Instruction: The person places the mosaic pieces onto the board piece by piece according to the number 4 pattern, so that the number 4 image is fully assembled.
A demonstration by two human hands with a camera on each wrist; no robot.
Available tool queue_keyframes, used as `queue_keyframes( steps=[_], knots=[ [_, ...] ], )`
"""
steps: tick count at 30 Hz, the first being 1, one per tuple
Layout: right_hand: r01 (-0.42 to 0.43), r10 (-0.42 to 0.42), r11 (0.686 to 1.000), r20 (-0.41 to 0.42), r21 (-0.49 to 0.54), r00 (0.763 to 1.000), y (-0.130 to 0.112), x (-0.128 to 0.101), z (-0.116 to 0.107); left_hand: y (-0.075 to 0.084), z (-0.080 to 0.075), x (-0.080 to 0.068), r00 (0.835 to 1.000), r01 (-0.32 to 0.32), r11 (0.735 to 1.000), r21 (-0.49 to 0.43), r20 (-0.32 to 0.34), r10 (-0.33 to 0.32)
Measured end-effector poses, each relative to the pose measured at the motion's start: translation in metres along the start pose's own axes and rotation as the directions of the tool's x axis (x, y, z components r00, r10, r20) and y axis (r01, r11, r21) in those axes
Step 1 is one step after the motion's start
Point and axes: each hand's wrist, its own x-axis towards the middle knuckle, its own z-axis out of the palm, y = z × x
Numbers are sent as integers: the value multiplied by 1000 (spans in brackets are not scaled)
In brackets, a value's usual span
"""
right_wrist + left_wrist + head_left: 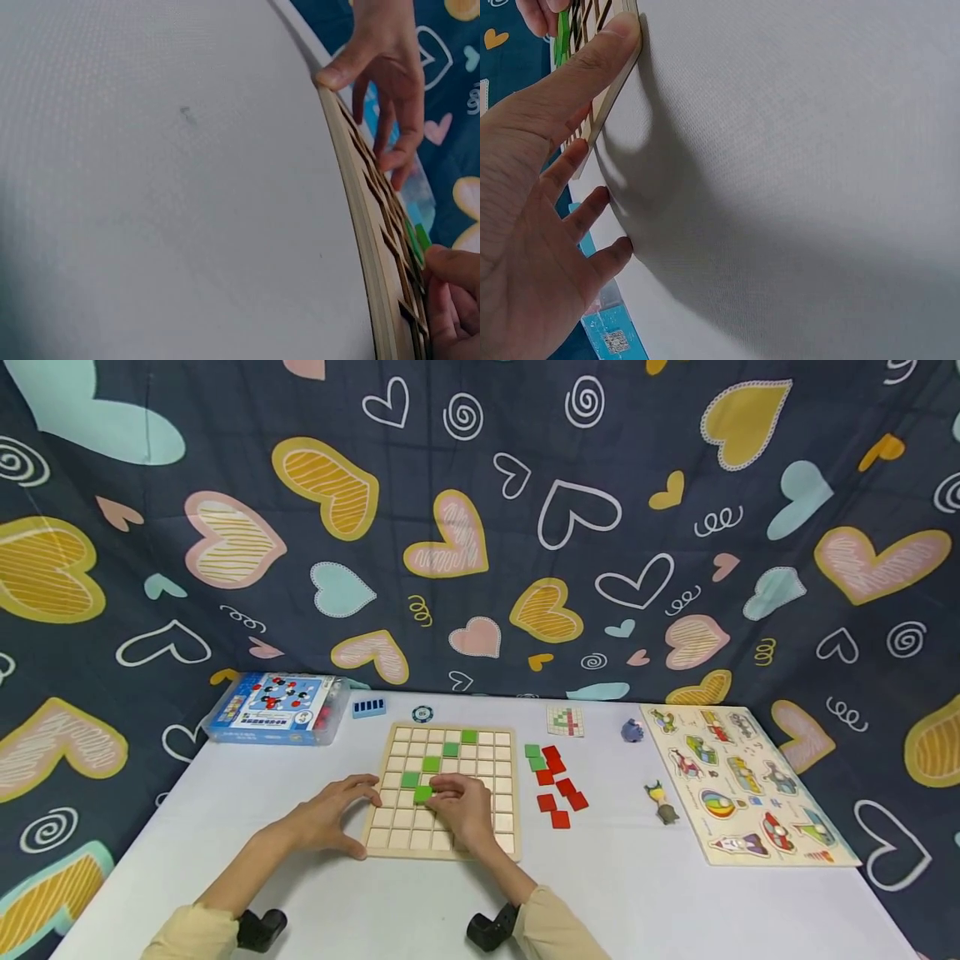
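Open table on the near side of the grid board (442,789)

Loose red tiles (561,789) crowd its right edge; a blue box (273,708) stands beyond its far-left corner.

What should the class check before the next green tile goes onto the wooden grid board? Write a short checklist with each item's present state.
1. Left hand steadies the grid board at its left edge: ok.
2. Right hand pinches a green tile over the board: ok.
3. That tile sits flat in its square: cannot tell.
4. Spare green tiles lie right of the board: ok.
5. Pattern card lies in view behind the board: ok.
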Motion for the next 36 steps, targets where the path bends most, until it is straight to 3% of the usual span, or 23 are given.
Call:
queue_keyframes(
  steps=[12, 17, 23, 36],
  knots=[
    [94, -94, 995, 32, -16, 995, 0, -4, 7, -1, 1, 3, 1000, -7, 1000, 9, -2, 7],
    [102, -102, 995, 51, -3, 994, -20, -9, 8, -1, 1, 2, 1000, -12, 1000, 16, -10, 12],
    [83, -83, 997, 32, -8, 996, 1, -1, 14, -2, 0, 1, 1000, -27, 1000, 9, -7, 27],
    [125, -122, 990, 48, -65, 991, 2, -1, 14, 0, 0, 0, 1000, -25, 999, 23, -13, 26]
  ],
)
